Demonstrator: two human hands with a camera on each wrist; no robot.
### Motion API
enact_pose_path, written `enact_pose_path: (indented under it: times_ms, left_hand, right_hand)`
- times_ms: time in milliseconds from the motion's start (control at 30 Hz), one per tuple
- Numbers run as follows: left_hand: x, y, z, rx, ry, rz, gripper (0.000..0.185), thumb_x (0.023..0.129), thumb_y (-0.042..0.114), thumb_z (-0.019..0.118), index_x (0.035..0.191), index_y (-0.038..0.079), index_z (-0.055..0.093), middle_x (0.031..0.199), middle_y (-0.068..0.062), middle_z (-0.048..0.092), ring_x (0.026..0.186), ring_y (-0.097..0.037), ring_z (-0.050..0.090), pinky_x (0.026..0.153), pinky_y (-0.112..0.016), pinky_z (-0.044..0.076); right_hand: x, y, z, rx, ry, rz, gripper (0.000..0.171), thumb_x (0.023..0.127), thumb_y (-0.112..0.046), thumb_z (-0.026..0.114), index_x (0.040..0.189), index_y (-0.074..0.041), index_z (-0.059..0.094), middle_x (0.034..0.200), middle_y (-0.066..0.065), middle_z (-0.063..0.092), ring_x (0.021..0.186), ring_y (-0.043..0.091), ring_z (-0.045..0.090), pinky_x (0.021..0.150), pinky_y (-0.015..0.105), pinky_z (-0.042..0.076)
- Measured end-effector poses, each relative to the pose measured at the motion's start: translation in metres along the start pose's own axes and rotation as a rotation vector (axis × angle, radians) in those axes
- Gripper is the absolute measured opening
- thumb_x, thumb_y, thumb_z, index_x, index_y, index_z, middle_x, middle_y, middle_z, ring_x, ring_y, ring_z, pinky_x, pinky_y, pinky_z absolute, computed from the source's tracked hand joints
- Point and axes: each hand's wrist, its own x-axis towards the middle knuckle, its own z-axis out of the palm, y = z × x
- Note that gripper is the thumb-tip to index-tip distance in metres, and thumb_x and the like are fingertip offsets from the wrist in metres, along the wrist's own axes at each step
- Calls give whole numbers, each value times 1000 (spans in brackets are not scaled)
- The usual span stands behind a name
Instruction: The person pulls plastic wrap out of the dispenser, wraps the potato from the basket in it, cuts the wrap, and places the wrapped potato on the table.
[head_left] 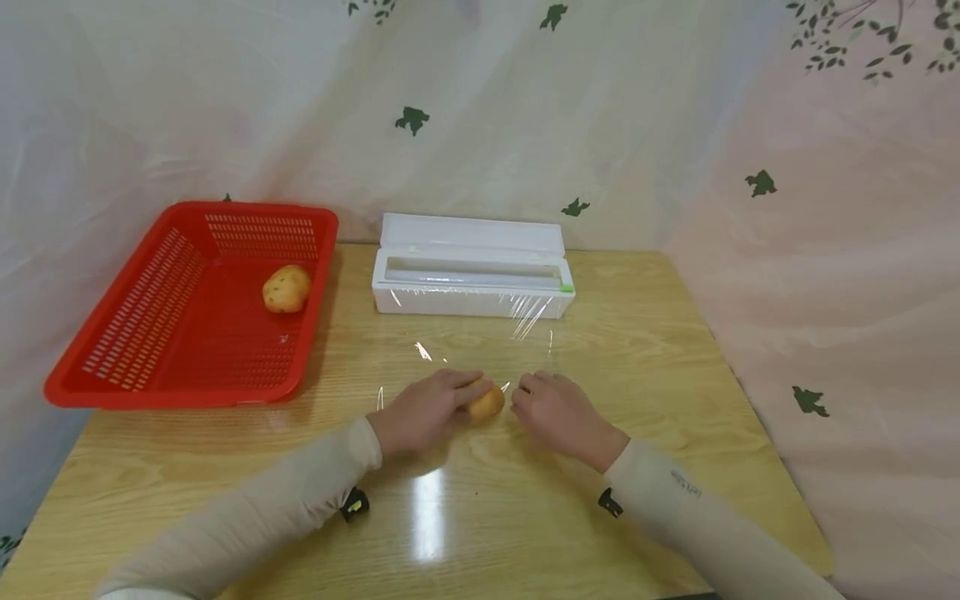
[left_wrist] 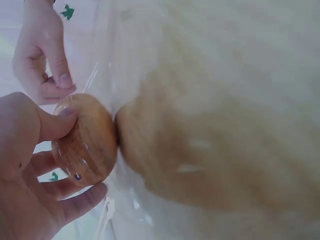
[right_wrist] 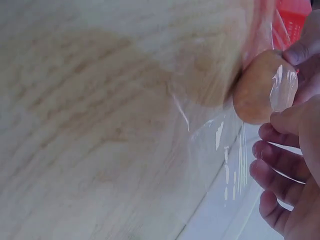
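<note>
On the wooden table, a potato lies on a sheet of clear cling film, with some film shining over its skin. My left hand grips that potato; in the left wrist view, the thumb lies on one side and fingers curl round the other. Just right of the potato, my right hand pinches a bit of film between thumb and forefinger, its other fingers loosely bent in the right wrist view. The film runs back to a white cling film box with its lid raised and a roll inside.
A red plastic basket stands at the left, with another potato in it. Behind the table hangs a pale cloth with green leaf prints. The table's right edge slants down beside the cloth.
</note>
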Motion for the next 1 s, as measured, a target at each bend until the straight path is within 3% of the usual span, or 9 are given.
enact_pose_path:
  times_ms: [167, 367, 467, 567, 633, 733, 867, 1000]
  left_hand:
    - [14, -9, -6, -100, -102, -29, 52, 97, 13, 66, 147, 9, 53, 145, -18, 53, 129, -36, 55, 106, -46, 45]
    - [26, -17, -16, -258, -215, -107, 49, 97, 12, 65, 145, 8, 54, 146, -12, 54, 134, -29, 50, 113, -42, 37]
    - [31, -23, -20, -336, -234, -134, 50, 95, 9, 66, 144, 6, 55, 144, -10, 56, 133, -26, 51, 112, -41, 39]
    - [36, -28, -23, -358, -255, -134, 50, 94, 9, 66, 143, 4, 55, 142, -12, 57, 133, -28, 52, 113, -42, 38]
    - [40, -30, -25, -343, -264, -109, 50, 94, 10, 66, 142, 2, 56, 139, -15, 60, 130, -30, 53, 112, -42, 39]
    - [44, -33, -28, -319, -264, -93, 50, 92, 12, 68, 140, 1, 57, 127, -18, 62, 117, -30, 56, 102, -40, 45]
    - [45, -36, -31, -317, -257, -118, 50, 92, 13, 69, 140, 6, 58, 107, -12, 53, 99, -22, 47, 83, -35, 45]
    - [47, -38, -31, -344, -270, -139, 48, 95, 17, 66, 142, 11, 58, 97, -7, 47, 92, -21, 42, 76, -33, 40]
  right_hand:
    - [-1, 11, 2, 65, -101, 22, 5, 92, -13, 72, 89, -8, 71, 88, 3, 64, 76, 20, 61, 66, 33, 54]
    - [-1, 24, -1, 132, -213, 86, 5, 91, -7, 71, 92, -5, 66, 86, 5, 65, 75, 22, 63, 65, 36, 54]
    - [-1, 32, -2, 142, -172, 102, 7, 88, -3, 71, 91, -5, 65, 83, 5, 65, 72, 23, 63, 62, 37, 55]
    - [0, 36, -3, 152, -50, 141, 7, 87, -2, 71, 90, -5, 65, 82, 5, 65, 73, 24, 64, 64, 39, 54]
    - [3, 33, -5, 171, 44, 161, 8, 87, -1, 71, 90, -6, 65, 82, 4, 64, 75, 24, 63, 66, 38, 54]
    - [12, 19, -9, 202, 129, 113, 7, 89, -5, 72, 94, -6, 67, 89, 5, 63, 82, 23, 62, 71, 37, 53]
    - [29, -4, -5, 186, 90, 18, 25, 90, -18, 75, 110, -5, 67, 108, 8, 63, 99, 25, 61, 80, 38, 53]
    - [41, -12, 4, 215, 18, 83, 37, 89, -27, 79, 117, -8, 65, 122, 9, 61, 113, 26, 59, 89, 41, 52]
